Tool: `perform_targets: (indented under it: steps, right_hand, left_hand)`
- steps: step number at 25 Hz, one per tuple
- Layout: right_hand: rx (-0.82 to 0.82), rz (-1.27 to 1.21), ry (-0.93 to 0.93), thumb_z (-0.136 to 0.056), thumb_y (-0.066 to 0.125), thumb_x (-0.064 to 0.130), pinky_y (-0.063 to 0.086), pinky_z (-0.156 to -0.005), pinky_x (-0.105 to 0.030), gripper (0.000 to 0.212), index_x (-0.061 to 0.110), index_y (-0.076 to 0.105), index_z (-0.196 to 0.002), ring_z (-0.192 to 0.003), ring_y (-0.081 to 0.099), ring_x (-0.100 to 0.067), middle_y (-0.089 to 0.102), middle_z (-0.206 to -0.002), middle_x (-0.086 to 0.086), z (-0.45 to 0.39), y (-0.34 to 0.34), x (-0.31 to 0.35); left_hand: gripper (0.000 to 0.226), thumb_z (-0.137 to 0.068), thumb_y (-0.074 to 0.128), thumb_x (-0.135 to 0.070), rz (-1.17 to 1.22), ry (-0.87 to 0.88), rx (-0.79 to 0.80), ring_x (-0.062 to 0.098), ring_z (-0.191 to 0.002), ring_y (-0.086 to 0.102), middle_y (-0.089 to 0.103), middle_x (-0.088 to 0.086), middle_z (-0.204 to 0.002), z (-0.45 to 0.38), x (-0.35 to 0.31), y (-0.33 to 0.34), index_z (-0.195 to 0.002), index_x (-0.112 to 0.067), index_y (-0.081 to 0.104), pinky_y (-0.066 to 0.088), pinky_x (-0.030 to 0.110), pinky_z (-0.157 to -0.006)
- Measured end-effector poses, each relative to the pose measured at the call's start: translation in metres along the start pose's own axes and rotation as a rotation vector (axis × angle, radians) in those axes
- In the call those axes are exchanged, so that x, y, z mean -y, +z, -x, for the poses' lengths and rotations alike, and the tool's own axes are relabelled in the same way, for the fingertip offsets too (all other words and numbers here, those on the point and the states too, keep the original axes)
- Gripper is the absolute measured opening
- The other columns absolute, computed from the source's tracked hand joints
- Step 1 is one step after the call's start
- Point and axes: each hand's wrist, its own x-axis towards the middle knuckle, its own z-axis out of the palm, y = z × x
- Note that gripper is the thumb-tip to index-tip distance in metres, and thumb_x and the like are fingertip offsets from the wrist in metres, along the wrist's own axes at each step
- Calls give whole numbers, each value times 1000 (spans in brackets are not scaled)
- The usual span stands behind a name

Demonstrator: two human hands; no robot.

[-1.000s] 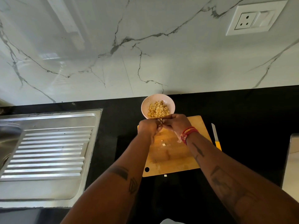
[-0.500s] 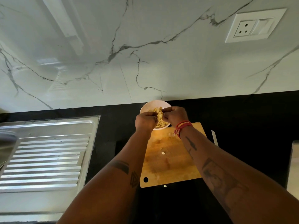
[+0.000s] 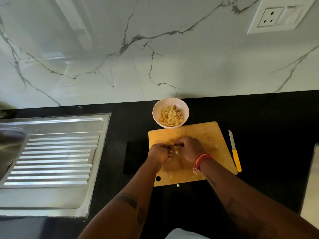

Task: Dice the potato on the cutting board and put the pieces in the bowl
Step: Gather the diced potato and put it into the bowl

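Both hands work at the middle of the board (image 3: 207, 133): the left hand (image 3: 159, 152) and right hand (image 3: 189, 148) curl over stray cubes (image 3: 176, 152), pinching them up. Most dice fill the bowl (image 3: 184, 107) behind the board. Small cubes may slip from the pinch; one piece (image 3: 178, 185) lies on the tabletop (image 3: 267, 118).

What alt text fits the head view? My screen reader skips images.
Two hands, left and right, meet with curled fingers over small potato bits on a wooden cutting board. A white bowl of diced potato sits behind the board, a yellow-handled knife lies to its right, and a steel sink is at left.
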Motion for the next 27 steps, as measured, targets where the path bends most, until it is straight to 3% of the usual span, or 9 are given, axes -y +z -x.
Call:
perform_targets:
  steps: [2,5,10,17,21,23,25,27]
  right_hand:
    - [45,295,-190,-100,60,10,53,-99,-35,27,16,73,-123,-117,61,-21,61,-131,-2,7,4,2]
    - [38,460,-282,-102,58,12,52,-93,-31,25,16,70,-123,-116,58,-20,54,-134,-3,16,9,4]
    - [47,479,-209,-101,58,10,52,-96,-35,22,14,67,-121,-114,60,-25,59,-129,-7,18,8,13]
    - [121,454,-75,-99,65,28,53,-92,-37,26,17,60,-122,-109,62,-26,64,-118,-7,14,12,21]
    - [49,103,59,-92,71,25,49,-72,-28,13,21,64,-102,-89,63,-18,65,-93,4,16,5,8]
    - [0,-125,164,-91,71,23,45,-65,-24,12,24,67,-102,-86,62,-13,66,-93,6,20,-2,2]
    - [-34,-295,214,-92,69,22,50,-65,-25,11,25,72,-102,-83,65,-12,70,-94,5,22,-7,-1]
    - [-79,-484,270,-94,66,20,61,-74,-35,12,23,78,-94,-77,70,-17,75,-89,0,22,-9,-6]
  left_hand:
    - [23,-99,50,8,3,8,-23,16,-72,68,72,14,-91,3,7,-1,-106,1,71,59,26,-71]
    - [20,-99,57,1,-51,42,-93,19,-83,74,76,10,-94,6,16,-1,-99,-10,74,63,34,-84]
    - [24,-98,61,-6,-162,98,-185,20,-89,74,76,1,-89,10,21,4,-90,-23,77,63,39,-82]
    - [19,-97,64,-16,-228,108,-208,13,-92,69,72,-6,-99,16,22,11,-98,-32,74,62,32,-82]
    - [27,-98,60,-8,-174,108,-193,15,-91,71,74,-3,-98,11,24,9,-93,-30,74,63,35,-81]
    - [25,-98,60,-6,-115,83,-195,17,-89,73,75,0,-96,10,27,9,-94,-25,75,64,38,-81]
    - [24,-98,60,-7,-79,69,-202,18,-89,73,75,1,-95,10,27,9,-93,-24,76,64,38,-81]
    - [25,-99,60,-9,-70,62,-192,19,-90,73,75,1,-95,9,27,11,-91,-25,77,64,39,-82]
